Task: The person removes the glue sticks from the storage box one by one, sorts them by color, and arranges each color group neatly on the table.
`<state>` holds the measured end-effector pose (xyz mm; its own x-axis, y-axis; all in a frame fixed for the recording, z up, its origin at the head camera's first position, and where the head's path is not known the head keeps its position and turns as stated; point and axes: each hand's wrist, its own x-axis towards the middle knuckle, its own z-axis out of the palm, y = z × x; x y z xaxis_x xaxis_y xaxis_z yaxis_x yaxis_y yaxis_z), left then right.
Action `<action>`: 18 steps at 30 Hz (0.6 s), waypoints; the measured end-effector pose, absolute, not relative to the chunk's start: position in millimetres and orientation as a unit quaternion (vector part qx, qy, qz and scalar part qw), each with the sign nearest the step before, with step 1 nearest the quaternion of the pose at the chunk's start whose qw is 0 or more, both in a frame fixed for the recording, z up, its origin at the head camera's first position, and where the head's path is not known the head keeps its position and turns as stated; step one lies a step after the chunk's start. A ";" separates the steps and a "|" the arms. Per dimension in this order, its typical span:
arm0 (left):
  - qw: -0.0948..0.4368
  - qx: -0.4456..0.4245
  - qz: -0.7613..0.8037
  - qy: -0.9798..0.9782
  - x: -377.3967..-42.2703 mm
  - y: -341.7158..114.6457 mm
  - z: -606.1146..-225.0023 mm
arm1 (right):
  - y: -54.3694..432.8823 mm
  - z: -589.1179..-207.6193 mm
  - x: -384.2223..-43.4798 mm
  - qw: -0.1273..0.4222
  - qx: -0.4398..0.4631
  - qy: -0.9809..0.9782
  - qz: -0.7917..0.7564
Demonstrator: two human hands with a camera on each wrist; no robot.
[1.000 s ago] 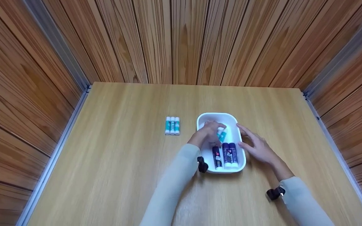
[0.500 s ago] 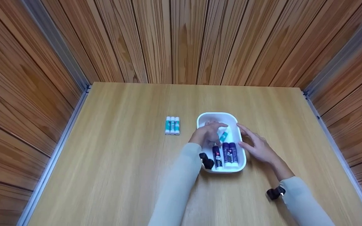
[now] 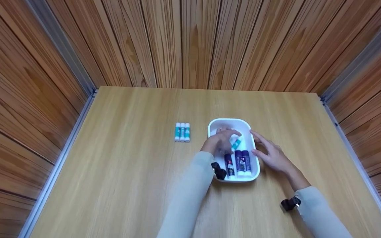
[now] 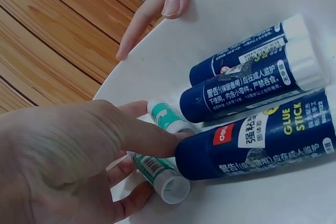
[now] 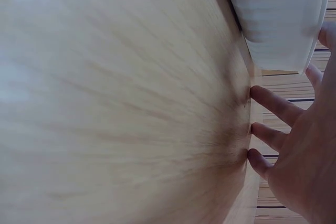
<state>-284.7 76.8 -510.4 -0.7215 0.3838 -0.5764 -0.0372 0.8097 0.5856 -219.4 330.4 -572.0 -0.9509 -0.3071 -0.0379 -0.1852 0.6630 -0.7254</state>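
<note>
A white plastic tray (image 3: 242,125) holds several glue sticks. My left hand (image 3: 221,141) reaches into its left side. In the left wrist view, the thumb and fingers pinch a small green-and-white glue stick (image 4: 163,181), partly hidden by the thumb. A second small green glue stick (image 4: 165,116) lies just beyond the thumb. Three larger dark blue glue sticks lie at the tray's near end; the closest one (image 4: 252,142) is by my thumb tip. My right hand (image 3: 271,154) rests its thumb and index finger against the tray's right rim, its other fingers on the table.
Left of the tray, three small green-and-white glue sticks (image 3: 182,132) lie side by side on the wooden table (image 3: 127,158). Wood-panelled walls (image 3: 193,46) enclose the table at the back and both sides.
My left hand and forearm have shifted slightly right over the tray, and one small green glue stick there has gone from the head view behind the hand. My right hand stays put.
</note>
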 end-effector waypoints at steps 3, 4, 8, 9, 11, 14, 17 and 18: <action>0.363 0.104 0.288 0.880 -284.5 78.1 -511.1 | 330.6 -571.9 -218.5 0.075 -0.132 0.910 -0.385; 0.364 0.101 0.288 0.880 -284.6 78.4 -511.2 | 330.5 -571.8 -218.7 0.075 -0.132 0.911 -0.385; 0.357 0.102 0.288 0.883 -283.9 80.0 -513.3 | 332.0 -572.8 -219.7 0.076 -0.135 0.910 -0.386; 0.354 0.105 0.285 0.884 -283.9 80.4 -514.2 | 332.3 -573.1 -220.1 0.076 -0.135 0.909 -0.387; 0.347 0.118 0.276 0.889 -284.2 80.8 -516.1 | 332.9 -573.5 -220.4 0.078 -0.137 0.908 -0.387; 0.344 0.129 0.275 0.889 -285.7 80.2 -519.0 | 333.0 -574.0 -220.5 0.079 -0.138 0.908 -0.387; 0.346 0.125 0.297 0.881 -288.3 78.5 -521.4 | 332.8 -574.4 -220.0 0.080 -0.137 0.908 -0.387; 0.347 0.124 0.305 0.878 -289.2 77.8 -521.9 | 332.8 -574.5 -219.7 0.081 -0.138 0.908 -0.387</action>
